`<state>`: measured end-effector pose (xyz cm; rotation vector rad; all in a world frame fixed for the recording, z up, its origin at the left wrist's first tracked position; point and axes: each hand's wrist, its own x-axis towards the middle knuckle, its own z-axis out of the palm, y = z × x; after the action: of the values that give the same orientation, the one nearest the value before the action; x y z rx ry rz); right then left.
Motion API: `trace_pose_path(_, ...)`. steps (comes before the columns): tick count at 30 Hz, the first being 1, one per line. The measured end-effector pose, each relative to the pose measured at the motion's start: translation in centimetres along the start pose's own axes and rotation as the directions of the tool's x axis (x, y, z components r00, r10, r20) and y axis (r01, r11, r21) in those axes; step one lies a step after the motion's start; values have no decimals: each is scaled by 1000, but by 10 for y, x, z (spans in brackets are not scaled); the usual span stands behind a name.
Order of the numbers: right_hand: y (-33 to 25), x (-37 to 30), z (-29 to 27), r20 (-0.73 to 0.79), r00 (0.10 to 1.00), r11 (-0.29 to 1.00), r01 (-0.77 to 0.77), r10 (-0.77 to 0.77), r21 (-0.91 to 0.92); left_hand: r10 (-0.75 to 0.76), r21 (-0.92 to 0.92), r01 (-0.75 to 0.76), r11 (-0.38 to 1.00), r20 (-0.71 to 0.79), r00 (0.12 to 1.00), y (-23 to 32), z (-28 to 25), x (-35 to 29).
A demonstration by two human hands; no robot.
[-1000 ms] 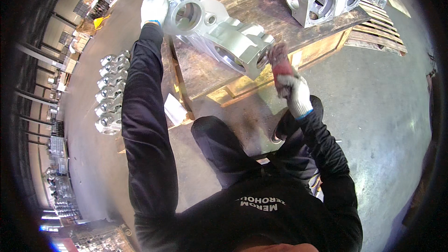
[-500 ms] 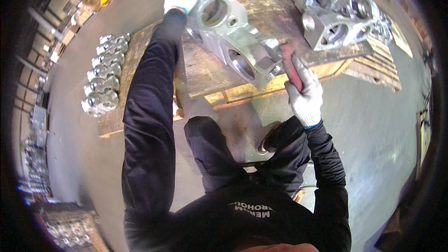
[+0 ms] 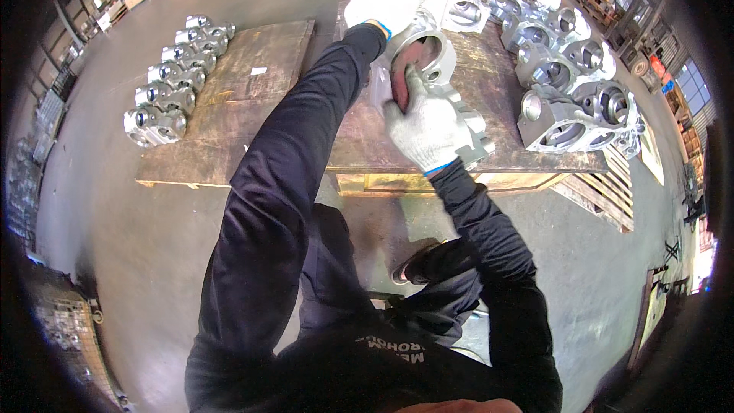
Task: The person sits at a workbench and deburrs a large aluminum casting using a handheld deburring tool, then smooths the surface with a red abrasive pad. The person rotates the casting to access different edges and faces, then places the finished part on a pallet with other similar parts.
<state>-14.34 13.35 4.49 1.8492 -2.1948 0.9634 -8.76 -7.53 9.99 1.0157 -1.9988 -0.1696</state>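
A silvery metal casting (image 3: 470, 118) with round bores lies on the wooden table before me. My left hand (image 3: 382, 9), in a white knit glove, grips its far left end, with the fingertips partly hidden. My right hand (image 3: 430, 128), gloved the same way, is closed around a dark red abrasive pad (image 3: 403, 84). The pad reaches into the large round bore of the casting, and the right hand covers much of the casting's middle. Just beyond stands another casting (image 3: 465, 11) with a round opening.
Several similar castings (image 3: 566, 118) crowd the table's right side. A row of smaller castings (image 3: 164, 99) lines the left edge of a lower wooden board (image 3: 252, 99). A slatted pallet (image 3: 604, 191) sits on the floor at right, below the table (image 3: 367, 145).
My right hand has brought the pad from the casting's near right end to its large bore, farther left. The left hand stays at the far end, while the whole view has shifted.
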Motion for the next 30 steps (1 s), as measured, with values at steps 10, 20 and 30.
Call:
trace_pose_path(10,11,5,13,-108,993,951,82,-51,298,-177,-7,179,984,101,979,14,-15,-6)
trace_pose_path(20,87,36,-31,80,812,709,549,-579,-443,-74,87,75,993,-20,997,2,0,-1)
trace_pose_path(30,188,3,-58,306,945,740,-122,-117,662,19,114,-25,993,49,999,-10,4,1)
